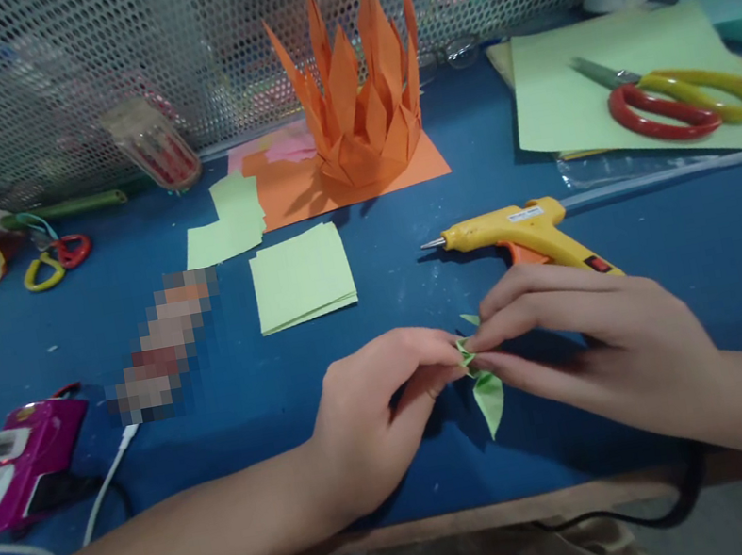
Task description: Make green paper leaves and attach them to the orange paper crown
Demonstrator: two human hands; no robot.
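The blue tabletop (pixel 248 356) spreads in front of you, with a silver perforated metal mesh (pixel 214 37) standing along its far side. At your far right, a pale green paper sheet (pixel 548 117) lies under large scissors with one red and one yellow handle (pixel 666 80). Straight ahead, an orange folded-paper form with tall pointed petals (pixel 370 129) stands on flat orange paper. Your left hand (pixel 368 421) and right hand (pixel 620 348) meet near the front edge, both closed in a fingertip pinch. Just beyond your right hand lies a yellow glue gun with an orange trigger (pixel 523 222), its metal nozzle pointing left. A stack of square light green papers (pixel 303 278) sits farther left. Smallest is the light green folded-paper piece (pixel 490 400) gripped between the fingertips of your two hands, one pointed leaf-like part hanging below them.
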